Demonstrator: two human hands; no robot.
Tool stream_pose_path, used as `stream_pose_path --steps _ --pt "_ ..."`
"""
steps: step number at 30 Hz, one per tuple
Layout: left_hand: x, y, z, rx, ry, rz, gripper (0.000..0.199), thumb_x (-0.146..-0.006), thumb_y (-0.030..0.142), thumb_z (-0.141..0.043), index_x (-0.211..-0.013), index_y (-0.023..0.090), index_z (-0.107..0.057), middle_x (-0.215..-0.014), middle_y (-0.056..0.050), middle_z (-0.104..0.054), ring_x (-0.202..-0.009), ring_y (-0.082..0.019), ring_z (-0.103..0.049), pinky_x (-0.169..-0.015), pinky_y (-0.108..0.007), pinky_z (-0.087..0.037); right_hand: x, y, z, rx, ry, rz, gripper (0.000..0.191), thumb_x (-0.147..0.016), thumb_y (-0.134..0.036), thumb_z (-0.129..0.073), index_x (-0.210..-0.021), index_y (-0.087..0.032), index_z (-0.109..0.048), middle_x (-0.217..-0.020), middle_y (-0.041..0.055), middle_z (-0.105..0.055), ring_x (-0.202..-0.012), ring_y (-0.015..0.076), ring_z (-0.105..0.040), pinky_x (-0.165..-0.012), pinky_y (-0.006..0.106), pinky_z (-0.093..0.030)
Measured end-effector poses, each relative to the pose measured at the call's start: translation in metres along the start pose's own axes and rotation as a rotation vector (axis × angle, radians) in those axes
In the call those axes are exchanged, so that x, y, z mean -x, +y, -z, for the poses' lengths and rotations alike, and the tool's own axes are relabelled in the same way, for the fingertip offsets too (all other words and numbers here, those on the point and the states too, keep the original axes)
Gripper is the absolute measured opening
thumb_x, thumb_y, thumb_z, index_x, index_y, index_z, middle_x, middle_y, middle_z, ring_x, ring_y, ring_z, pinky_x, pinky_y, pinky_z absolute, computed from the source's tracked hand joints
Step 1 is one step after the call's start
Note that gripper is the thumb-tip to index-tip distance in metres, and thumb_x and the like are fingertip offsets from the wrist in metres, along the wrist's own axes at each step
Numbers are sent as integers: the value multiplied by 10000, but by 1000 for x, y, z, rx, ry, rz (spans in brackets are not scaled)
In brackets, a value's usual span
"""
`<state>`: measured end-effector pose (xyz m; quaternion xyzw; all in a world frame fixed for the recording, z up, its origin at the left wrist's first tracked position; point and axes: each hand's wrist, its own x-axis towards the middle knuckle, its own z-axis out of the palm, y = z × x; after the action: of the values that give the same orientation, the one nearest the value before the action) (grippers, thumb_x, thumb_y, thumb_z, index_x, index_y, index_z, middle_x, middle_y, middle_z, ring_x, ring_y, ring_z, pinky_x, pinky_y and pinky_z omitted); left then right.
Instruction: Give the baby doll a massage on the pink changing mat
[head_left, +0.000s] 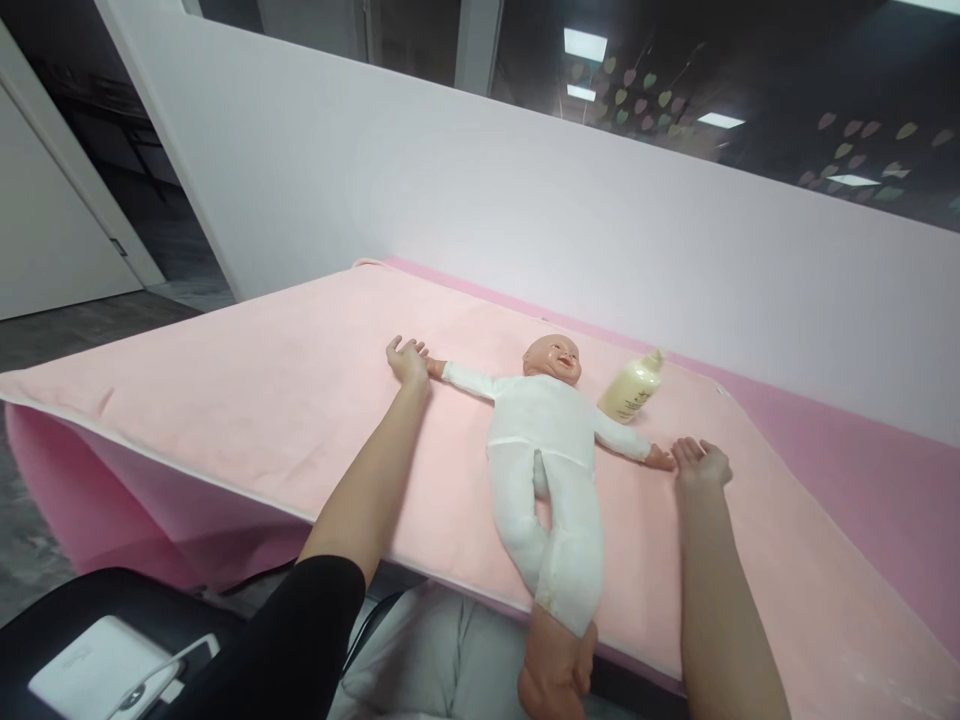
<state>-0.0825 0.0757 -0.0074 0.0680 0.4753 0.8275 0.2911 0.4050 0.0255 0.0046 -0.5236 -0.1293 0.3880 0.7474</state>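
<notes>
Head view: you have the white-clothed plastic baby doll point(541, 420) face-up before you, arms spread, feet past the near edge. Your left hand point(409, 360) touches its hand at ten o'clock, your right hand point(701, 465) at three; whether either grip is closed, I can't tell. Pale-yellow plastic bottle point(632, 390) at two, pale-pink cloth point(315, 340) beneath, white wall point(465, 190) at twelve.

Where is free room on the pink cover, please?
Widest: the pink cover between its left edge and left forearm. Smaller: between the doll and right forearm. Crowded: the bottle beside the doll's arm; the left hand and right hand at its hands.
</notes>
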Motion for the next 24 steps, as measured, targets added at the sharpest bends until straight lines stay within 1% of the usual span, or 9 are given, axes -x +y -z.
stream_pose_path --steps 2,3,6,10,14,16,18,21,24 --pt "-1 1 2 -51 16 -38 418 -768 94 -401 -1170 198 -443 -1005 -50 -597 -771 -73 -642 -712 -192 -525 10 -10 -10 22 138 65 102 -776 -134 -430 -872 -164 -448 -799 5 -564 -644 89 -605 -538 208 -524" --pt "0 1 2 -92 25 -76 412 -762 90 -393 -1153 204 -457 -982 -42 -606 -768 -78 -641 -713 -197 -520 17 -15 -17 19 162 104 108 -775 -131 -436 -875 -155 -470 -810 13 -577 -666 94 -616 -562 216 -535" --pt "6 0 4 -227 38 -252 393 -741 82 -398 -1094 219 -503 -921 -18 -632 -768 -98 -633 -759 -231 -503 35 -31 -47 -40 98 232 112 -776 -101 -425 -854 -134 -499 -769 23 -579 -676 93 -623 -667 232 -561" --pt "21 5 4 -284 -29 -438 371 -734 77 -399 -1045 222 -538 -847 -1 -633 -755 -108 -620 -816 -246 -474 48 -42 -90 -77 69 319 154 -769 -66 -404 -854 -133 -513 -750 8 -556 -653 74 -588 -786 254 -548" --pt "38 13 2 -283 -135 -514 350 -727 75 -409 -1007 218 -564 -804 -6 -624 -744 -127 -610 -776 -253 -484 56 -36 -121 74 78 554 205 -801 -98 -450 -959 -147 -571 -1007 39 -596 -938 92 -575 -988 269 -449" --pt "46 17 0 -293 -199 -572 343 -728 73 -413 -995 218 -572 -795 -8 -622 -758 -133 -614 -766 -253 -492 60 -29 -129 194 10 632 215 -844 -169 -463 -1018 -158 -590 -1116 47 -589 -1064 109 -541 -1049 278 -390" --pt "59 20 -4 -302 -281 -653 337 -736 74 -413 -994 218 -575 -796 -10 -618 -792 -138 -619 -771 -252 -500 64 -22 -132 304 -78 649 244 -876 -238 -450 -1048 -159 -603 -1147 53 -593 -1099 127 -530 -1071 305 -364" --pt "87 26 -12 -318 -440 -773 318 -760 87 -421 -1003 212 -584 -815 -14 -616 -816 -144 -621 -789 -263 -508 67 -18 -133 392 -186 625 275 -879 -290 -456 -1049 -152 -623 -1121 51 -615 -1093 144 -536 -1077 343 -356" --pt "123 31 -22 -355 -606 -863 250 -784 129 -458 -970 201 -609 -850 -30 -625 -820 -160 -620 -824 -295 -511 65 -23 -131 347 -228 567 272 -836 -253 -504 -1061 -153 -620 -1127 50 -610 -1067 137 -550 -1043 330 -395"
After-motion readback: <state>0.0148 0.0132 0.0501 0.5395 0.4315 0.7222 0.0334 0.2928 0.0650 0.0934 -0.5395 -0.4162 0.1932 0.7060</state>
